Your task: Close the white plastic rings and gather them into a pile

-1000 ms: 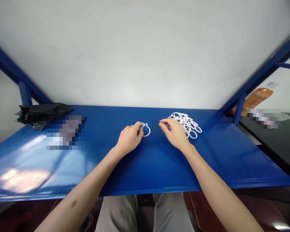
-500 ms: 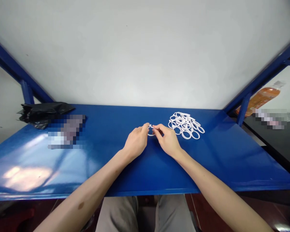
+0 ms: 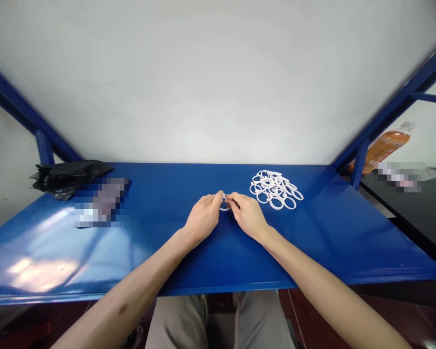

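A small white plastic ring (image 3: 224, 209) is pinched between my two hands near the middle of the blue table (image 3: 160, 194). My left hand (image 3: 205, 213) is closed on its left side, thumb and forefinger at the top. From the other side my right hand (image 3: 247, 212) grips it with bent fingers. The fingertips nearly meet and cover much of the ring; only its lower curve and a bit at the top show. Just right of my right hand lies a loose pile of similar white rings (image 3: 276, 202), several of them overlapping, some with small knobs.
A crumpled black plastic bag (image 3: 69, 175) lies at the table's back left, with a blurred-out flat object (image 3: 107, 201) in front of it. Blue frame bars (image 3: 359, 162) rise at both sides. To the right, a bottle of orange drink (image 3: 388, 145) leans beside a black surface (image 3: 417, 213).
My hands have drawn closer together around the ring, so their fingertips nearly meet and less of it shows. The camera view has shifted slightly. The pile looks unchanged.
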Motion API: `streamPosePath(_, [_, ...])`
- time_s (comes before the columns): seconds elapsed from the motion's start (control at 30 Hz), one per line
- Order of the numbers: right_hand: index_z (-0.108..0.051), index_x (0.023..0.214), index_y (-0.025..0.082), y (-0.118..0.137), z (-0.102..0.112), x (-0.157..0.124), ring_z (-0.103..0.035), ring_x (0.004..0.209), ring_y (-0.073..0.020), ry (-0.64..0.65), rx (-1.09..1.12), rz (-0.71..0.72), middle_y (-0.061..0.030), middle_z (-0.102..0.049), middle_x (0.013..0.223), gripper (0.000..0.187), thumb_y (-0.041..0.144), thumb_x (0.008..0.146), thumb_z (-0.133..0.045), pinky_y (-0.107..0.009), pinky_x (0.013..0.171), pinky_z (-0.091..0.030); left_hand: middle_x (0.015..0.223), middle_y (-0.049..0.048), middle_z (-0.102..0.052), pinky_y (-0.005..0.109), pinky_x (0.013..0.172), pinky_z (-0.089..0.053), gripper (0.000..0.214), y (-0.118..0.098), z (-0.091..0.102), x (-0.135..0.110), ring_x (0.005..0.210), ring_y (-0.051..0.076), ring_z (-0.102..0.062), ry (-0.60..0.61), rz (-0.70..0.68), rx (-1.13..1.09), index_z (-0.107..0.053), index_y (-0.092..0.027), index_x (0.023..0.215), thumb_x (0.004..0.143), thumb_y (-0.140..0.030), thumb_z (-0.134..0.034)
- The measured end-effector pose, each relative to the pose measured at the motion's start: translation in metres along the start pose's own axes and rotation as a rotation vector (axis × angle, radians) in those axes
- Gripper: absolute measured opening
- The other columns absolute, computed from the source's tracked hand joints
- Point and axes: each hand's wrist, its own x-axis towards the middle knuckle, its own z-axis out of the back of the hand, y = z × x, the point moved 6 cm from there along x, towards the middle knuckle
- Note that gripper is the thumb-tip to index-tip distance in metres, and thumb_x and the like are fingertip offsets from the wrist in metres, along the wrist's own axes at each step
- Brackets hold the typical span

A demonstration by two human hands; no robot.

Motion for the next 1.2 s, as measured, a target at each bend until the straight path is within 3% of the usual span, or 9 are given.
streamPosePath(0.2, [-0.068, 0.103, 0.022, -0.001, 0.0, 0.005, -0.07, 0.086, -0.0212, 0.07, -0.101, 0.026, -0.0055, -0.075, 0.095, 0.019, 0.022, 0.102, -0.049, -0.032, 0.076, -0.051, 0.099, 0.01, -0.073, 0.036, 0.082, -0.055, 0.031, 0.001, 0.001, 0.004, 0.091, 0.023, -0.07, 0.07, 0.018, -0.03, -0.054, -0.018, 0.129, 0.104, -0.023, -0.035])
streamPosePath(0.3, [-0.07, 0.106, 0.023, -0.011, 0.022, 0.013, -0.067, 0.093, -0.0229, 0.005, -0.248, -0.025, -0.0079, -0.073, 0.103, 0.023, 0.025, 0.102, -0.048, -0.033, 0.078, -0.052, 0.106, 0.0097, -0.072, 0.037, 0.086, -0.054, 0.036, 0.002, 0.007, 0.011, 0.096, 0.023, -0.068, 0.094, 0.027, -0.087, -0.053, -0.019, 0.136, 0.105, -0.032, -0.038])
streamPosePath(0.43, [-0.075, 0.107, 0.02, -0.048, 0.079, 0.013, -0.061, 0.099, -0.0273, -0.242, -0.529, -0.274, -0.0138, -0.066, 0.11, 0.032, 0.026, 0.101, -0.045, -0.038, 0.079, -0.05, 0.12, 0.0115, -0.069, 0.046, 0.1, -0.05, 0.039, 0.014, 0.009, 0.014, 0.112, 0.027, -0.061, 0.126, 0.041, -0.086, -0.056, -0.018, 0.136, 0.103, -0.037, -0.043])
streamPosePath(0.53, [-0.076, 0.111, 0.02, -0.084, 0.112, 0.003, -0.06, 0.1, -0.0298, -0.273, -0.626, -0.54, -0.0159, -0.063, 0.111, 0.035, 0.024, 0.098, -0.044, -0.039, 0.075, -0.049, 0.132, 0.0142, -0.062, 0.048, 0.106, -0.047, 0.036, 0.028, 0.004, 0.011, 0.124, 0.029, -0.055, 0.177, 0.073, -0.082, -0.06, -0.015, 0.13, 0.101, -0.033, -0.047])
streamPosePath(0.63, [-0.077, 0.112, 0.018, -0.107, 0.128, -0.008, -0.064, 0.089, -0.0285, -0.247, -0.636, -0.718, -0.0183, -0.063, 0.108, 0.037, 0.023, 0.097, -0.044, -0.04, 0.073, -0.049, 0.135, 0.0151, -0.06, 0.049, 0.11, -0.045, 0.035, 0.035, 0.0, 0.009, 0.128, 0.03, -0.053, 0.19, 0.088, -0.097, -0.062, -0.014, 0.127, 0.101, -0.031, -0.047])
streamPosePath(0.77, [-0.075, 0.117, 0.017, -0.115, 0.133, -0.013, -0.067, 0.091, -0.0311, -0.249, -0.648, -0.787, -0.0204, -0.064, 0.11, 0.035, 0.025, 0.094, -0.05, -0.042, 0.074, -0.05, 0.133, 0.014, -0.061, 0.05, 0.109, -0.047, 0.033, 0.035, 0.001, 0.009, 0.125, 0.028, -0.055, 0.165, 0.071, -0.123, -0.063, -0.016, 0.125, 0.1, -0.031, -0.048])
streamPosePath(0.9, [-0.068, 0.128, 0.017, -0.109, 0.131, -0.009, -0.066, 0.096, -0.0312, -0.297, -0.621, -0.732, -0.0179, -0.066, 0.112, 0.04, 0.028, 0.092, -0.054, -0.042, 0.079, -0.051, 0.133, 0.014, -0.061, 0.05, 0.109, -0.047, 0.033, 0.035, 0.002, 0.01, 0.126, 0.028, -0.055, 0.175, 0.064, -0.128, -0.063, -0.017, 0.125, 0.099, -0.031, -0.049])
streamPosePath(1.0, [-0.069, 0.124, 0.018, -0.091, 0.117, 0.001, -0.065, 0.098, -0.0293, -0.312, -0.548, -0.541, -0.0143, -0.067, 0.108, 0.037, 0.031, 0.094, -0.051, -0.041, 0.083, -0.051, 0.134, 0.0141, -0.061, 0.05, 0.109, -0.047, 0.033, 0.035, 0.002, 0.01, 0.126, 0.029, -0.055, 0.187, 0.057, -0.122, -0.063, -0.017, 0.125, 0.099, -0.031, -0.049])
streamPosePath(1.2, [-0.071, 0.116, 0.022, -0.029, 0.034, 0.011, -0.06, 0.111, -0.0284, 0.002, -0.315, -0.027, -0.0113, -0.065, 0.113, 0.028, 0.032, 0.099, -0.052, -0.045, 0.097, -0.051, 0.133, 0.0143, -0.061, 0.049, 0.108, -0.047, 0.034, 0.033, 0.003, 0.01, 0.124, 0.029, -0.055, 0.192, 0.045, -0.107, -0.062, -0.015, 0.126, 0.099, -0.03, -0.049])
